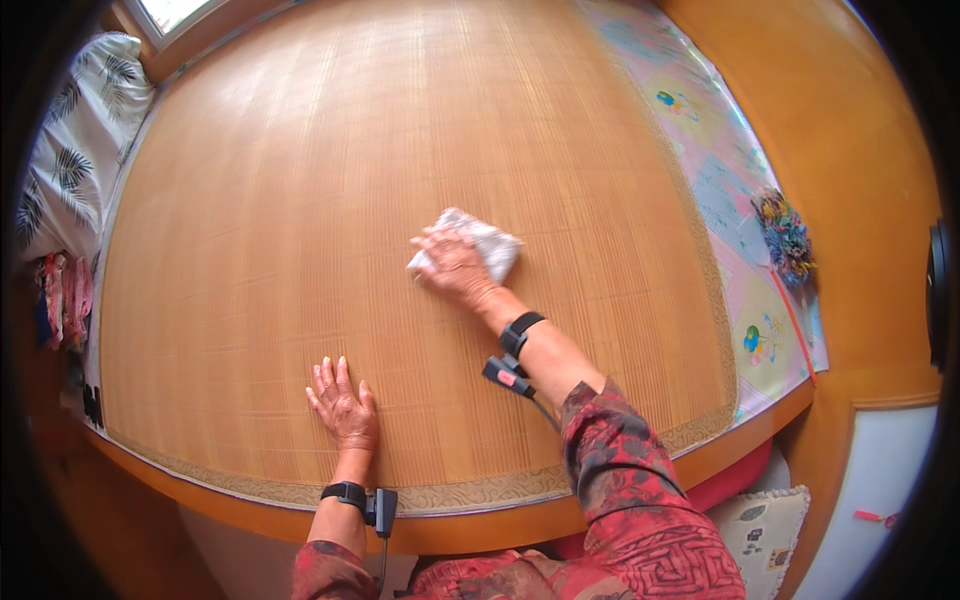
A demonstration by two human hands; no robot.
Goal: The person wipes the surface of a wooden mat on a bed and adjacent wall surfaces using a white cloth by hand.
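A woven bamboo mat (300, 250) with a patterned border covers the broad raised surface in front of me. My right hand (453, 266) presses a folded white-grey cloth (496, 246) onto the middle of the mat, fingers spread over its left part. Part of the cloth lies hidden under the palm; hand and cloth look slightly blurred. Nearer to me and further left, my left hand (345, 410) rests palm down on the bare mat, fingers apart, holding nothing.
Along the right lies a pastel patterned sheet (715, 185), with a multicoloured duster (785, 240) and its red handle on it. A wooden edge (480, 530) runs along the front. White leaf-print fabric (75, 150) hangs at the left, above pink items (70, 300).
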